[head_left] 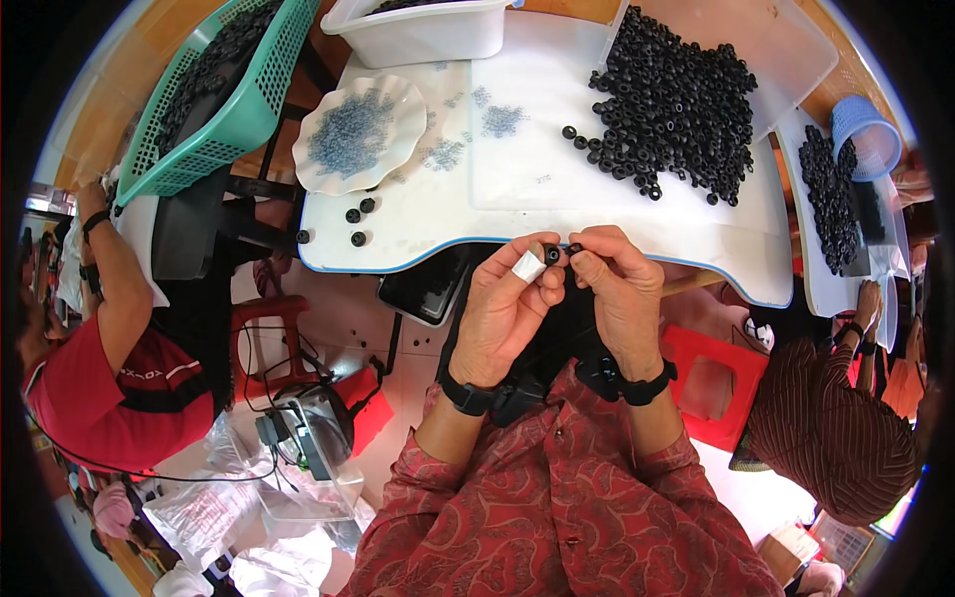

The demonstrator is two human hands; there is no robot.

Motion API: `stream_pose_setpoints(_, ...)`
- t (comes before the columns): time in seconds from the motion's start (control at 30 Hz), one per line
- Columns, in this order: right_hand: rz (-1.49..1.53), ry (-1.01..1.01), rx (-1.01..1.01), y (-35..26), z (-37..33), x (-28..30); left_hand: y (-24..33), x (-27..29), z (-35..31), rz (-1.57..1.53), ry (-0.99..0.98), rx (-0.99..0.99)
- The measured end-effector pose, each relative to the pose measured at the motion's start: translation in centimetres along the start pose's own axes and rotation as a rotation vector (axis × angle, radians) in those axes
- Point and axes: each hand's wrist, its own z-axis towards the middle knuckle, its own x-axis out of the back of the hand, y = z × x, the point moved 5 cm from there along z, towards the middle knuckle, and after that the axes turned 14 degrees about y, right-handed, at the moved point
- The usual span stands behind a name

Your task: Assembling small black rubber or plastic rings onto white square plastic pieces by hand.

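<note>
In front of the table's near edge, my left hand (505, 313) pinches a small black ring-shaped part (552, 256) between thumb and finger. White tape (528, 266) is wrapped round one of its digits. My right hand (624, 289) is closed at the fingertips on another small black piece (574, 249), right beside the first. Whether the two pieces touch, I cannot tell. A large pile of similar black ring-shaped parts (681, 109) spills from a clear tub (796, 50) at the back right. Tiny translucent bluish rings (350, 134) fill a white scalloped plate (413, 104) at the left.
Several black parts (358, 239) lie by the table's left edge. A green basket (224, 124) and a white bin (428, 40) stand further back. Red stools (714, 383) flank me. One person (124, 388) works at the left, another (831, 428) at the right.
</note>
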Motion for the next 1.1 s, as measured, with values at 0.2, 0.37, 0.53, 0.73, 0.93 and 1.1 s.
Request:
stream_pose_setpoints(0.2, -0.032, -0.010, 0.003, 0.1, -0.1, -0.3, -0.1, -0.2, -0.2, 0.005, 0.010, -0.018)
stream_pose_setpoints(0.37, -0.015, 0.004, -0.027, 0.3, -0.2, -0.5, 0.0, -0.4, -0.3, -0.008, 0.018, -0.023)
stream_pose_setpoints(0.53, -0.008, 0.007, -0.012, 0.3, -0.2, -0.6, 0.0, -0.6, -0.5, 0.003, 0.045, -0.048)
stream_pose_setpoints(0.73, 0.012, 0.008, -0.019, 0.3, -0.2, -0.7, 0.1, -0.8, -0.7, 0.036, 0.036, -0.101)
stream_pose_setpoints(0.93, -0.033, 0.027, 0.026, -0.2, -0.1, -0.9, 0.3, -0.4, -0.7, 0.104, 0.062, -0.189)
stream_pose_setpoints(1.1, -0.227, 0.043, 0.149, -1.1, -0.1, -1.1, 0.5, -0.9, -0.9, 0.146, 0.077, -0.229)
